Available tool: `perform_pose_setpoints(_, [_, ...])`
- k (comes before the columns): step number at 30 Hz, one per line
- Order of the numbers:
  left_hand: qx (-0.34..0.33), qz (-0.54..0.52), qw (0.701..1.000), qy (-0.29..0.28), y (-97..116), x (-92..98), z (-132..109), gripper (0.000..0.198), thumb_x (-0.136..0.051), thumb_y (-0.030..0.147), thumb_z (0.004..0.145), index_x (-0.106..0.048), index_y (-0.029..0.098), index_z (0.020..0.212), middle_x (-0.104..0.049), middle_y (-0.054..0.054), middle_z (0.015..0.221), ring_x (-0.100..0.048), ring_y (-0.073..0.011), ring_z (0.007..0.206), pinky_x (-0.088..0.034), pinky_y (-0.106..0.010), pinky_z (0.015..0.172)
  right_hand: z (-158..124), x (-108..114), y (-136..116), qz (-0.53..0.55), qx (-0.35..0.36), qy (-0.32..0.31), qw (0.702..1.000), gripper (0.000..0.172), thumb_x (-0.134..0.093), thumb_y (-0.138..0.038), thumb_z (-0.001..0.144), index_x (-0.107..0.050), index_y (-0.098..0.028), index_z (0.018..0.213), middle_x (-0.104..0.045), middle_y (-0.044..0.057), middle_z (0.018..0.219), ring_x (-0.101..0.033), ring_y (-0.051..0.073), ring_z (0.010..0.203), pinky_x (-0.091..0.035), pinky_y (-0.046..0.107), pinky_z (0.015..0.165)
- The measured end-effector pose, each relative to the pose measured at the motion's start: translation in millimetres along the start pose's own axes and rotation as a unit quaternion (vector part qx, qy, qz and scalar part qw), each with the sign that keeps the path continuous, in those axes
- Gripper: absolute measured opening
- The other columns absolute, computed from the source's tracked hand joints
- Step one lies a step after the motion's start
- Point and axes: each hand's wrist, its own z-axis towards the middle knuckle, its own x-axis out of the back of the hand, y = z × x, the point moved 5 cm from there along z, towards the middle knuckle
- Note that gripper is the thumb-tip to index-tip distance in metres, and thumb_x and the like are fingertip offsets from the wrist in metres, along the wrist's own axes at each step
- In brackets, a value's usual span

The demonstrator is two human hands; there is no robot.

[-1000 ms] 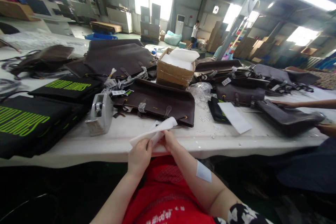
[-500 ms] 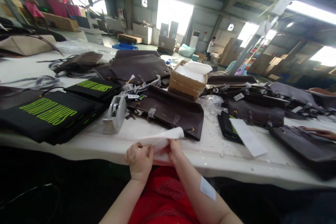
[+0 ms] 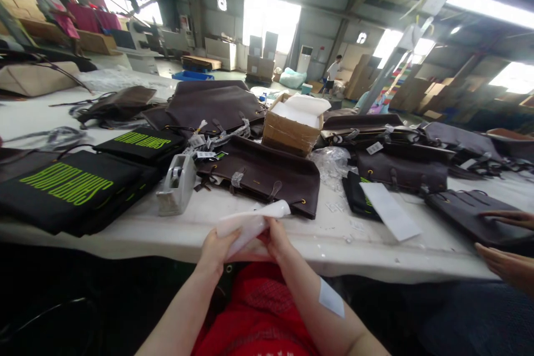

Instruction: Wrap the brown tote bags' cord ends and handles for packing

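A white sheet (image 3: 244,229), folded or curled over and partly shiny, is held between my two hands at the table's front edge. My left hand (image 3: 217,247) grips its left end, thumb on top. With fingers bent around the lower right side, my right hand (image 3: 274,238) pinches the same sheet. Just beyond it lies a dark brown leather bag (image 3: 261,175) with plastic-wrapped handles and a tag. To its left stands a grey tape dispenser (image 3: 177,183). A white label-like patch (image 3: 331,296) is on my right forearm.
Black bags with green lettering (image 3: 69,183) are stacked at left. A cardboard box (image 3: 292,128) holding white sheets stands behind the brown bag. Clear plastic (image 3: 331,164) and a white card (image 3: 390,210) lie right. A co-worker's hands (image 3: 507,250) are by another brown bag (image 3: 467,214).
My left hand has opened out from a tighter fist into a flatter grip, showing more of the sheet. At right, a second co-worker's hand has come into view.
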Motion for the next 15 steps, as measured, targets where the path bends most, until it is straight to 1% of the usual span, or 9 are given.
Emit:
perform_pose_setpoints(1, [0.013,-0.024,0.999,-0.041,-0.7,-3.8,0.7,0.030,-0.071,0.026,0.070,-0.066,0.009,0.095,-0.073,-0.013,0.094,-0.069,-0.0243,0.087,-0.055,-0.036,0.080,-6.3,-0.8,0.5,-0.009,-0.021,-0.021,1.000,0.027,-0.059,-0.033,0.079,-0.055,-0.017,0.100,-0.064,0.002,0.077,-0.062,0.017,0.067,-0.052,0.030,0.061])
perform_pose_setpoints(2, [0.022,-0.040,0.997,-0.065,-1.8,-6.3,1.1,0.027,-0.071,0.024,0.070,-0.068,0.010,0.093,-0.074,-0.012,0.094,-0.069,-0.0238,0.087,-0.056,-0.035,0.080,-13.2,-2.3,1.5,-0.028,-0.050,-0.051,0.997,0.029,-0.058,-0.036,0.080,-0.056,-0.016,0.100,-0.065,0.004,0.077,-0.063,0.018,0.066,-0.051,0.030,0.059])
perform_pose_setpoints(4, [0.039,-0.066,0.994,-0.081,-5.8,-9.4,0.8,0.026,-0.071,0.022,0.070,-0.069,0.010,0.093,-0.075,-0.011,0.093,-0.070,-0.0230,0.085,-0.057,-0.034,0.077,-27.2,-4.6,3.9,-0.086,-0.105,-0.109,0.985,0.035,-0.058,-0.043,0.081,-0.058,-0.012,0.096,-0.065,0.007,0.072,-0.063,0.020,0.063,-0.049,0.029,0.053])
perform_pose_setpoints(6, [0.040,-0.079,0.993,-0.082,-8.8,-11.9,-1.0,0.029,-0.071,0.022,0.070,-0.069,0.009,0.095,-0.075,-0.010,0.091,-0.070,-0.0228,0.083,-0.058,-0.033,0.074,-36.7,-4.7,3.5,-0.131,-0.130,-0.131,0.974,0.040,-0.055,-0.050,0.083,-0.061,-0.010,0.088,-0.064,0.008,0.064,-0.061,0.018,0.056,-0.044,0.025,0.047])
perform_pose_setpoints(7, [0.035,-0.077,0.993,-0.081,-9.3,-13.0,-2.5,0.031,-0.072,0.023,0.069,-0.069,0.008,0.096,-0.075,-0.010,0.090,-0.070,-0.0229,0.083,-0.058,-0.033,0.073,-38.8,-4.1,2.0,-0.138,-0.129,-0.122,0.974,0.040,-0.053,-0.050,0.084,-0.061,-0.010,0.083,-0.062,0.007,0.060,-0.058,0.016,0.051,-0.041,0.023,0.043])
perform_pose_setpoints(9, [0.009,-0.052,0.995,-0.084,-7.0,-14.7,-6.5,0.035,-0.072,0.025,0.068,-0.069,0.007,0.097,-0.075,-0.009,0.088,-0.070,-0.0234,0.084,-0.058,-0.032,0.073,-39.1,-3.4,-1.2,-0.130,-0.116,-0.092,0.980,0.036,-0.050,-0.044,0.086,-0.060,-0.012,0.075,-0.056,0.003,0.050,-0.050,0.012,0.040,-0.033,0.020,0.036])
perform_pose_setpoints(12, [-0.050,0.074,0.993,-0.076,3.5,-14.5,-14.6,0.027,-0.067,0.028,0.070,-0.071,0.011,0.091,-0.075,-0.005,0.080,-0.070,-0.0238,0.080,-0.056,-0.031,0.069,-36.4,-4.5,-4.0,-0.111,-0.083,-0.059,0.989,0.022,-0.053,-0.031,0.083,-0.057,-0.015,0.069,-0.047,-0.003,0.041,-0.039,0.009,0.032,-0.024,0.019,0.030])
perform_pose_setpoints(14, [-0.121,0.158,0.976,-0.084,15.8,-15.8,-22.1,0.025,-0.061,0.027,0.073,-0.072,0.014,0.091,-0.075,-0.005,0.081,-0.069,-0.0238,0.080,-0.055,-0.032,0.070,-35.7,-6.4,-5.0,-0.094,-0.058,-0.049,0.993,0.016,-0.055,-0.026,0.079,-0.056,-0.015,0.068,-0.045,-0.004,0.039,-0.037,0.009,0.031,-0.022,0.018,0.029])
perform_pose_setpoints(15, [-0.171,0.180,0.964,-0.098,23.4,-17.8,-27.0,0.026,-0.058,0.026,0.074,-0.073,0.016,0.093,-0.075,-0.005,0.087,-0.068,-0.0240,0.084,-0.054,-0.034,0.075,-35.8,-7.6,-5.6,-0.083,-0.046,-0.046,0.994,0.014,-0.057,-0.024,0.078,-0.057,-0.015,0.067,-0.046,-0.004,0.039,-0.037,0.009,0.031,-0.022,0.018,0.029])
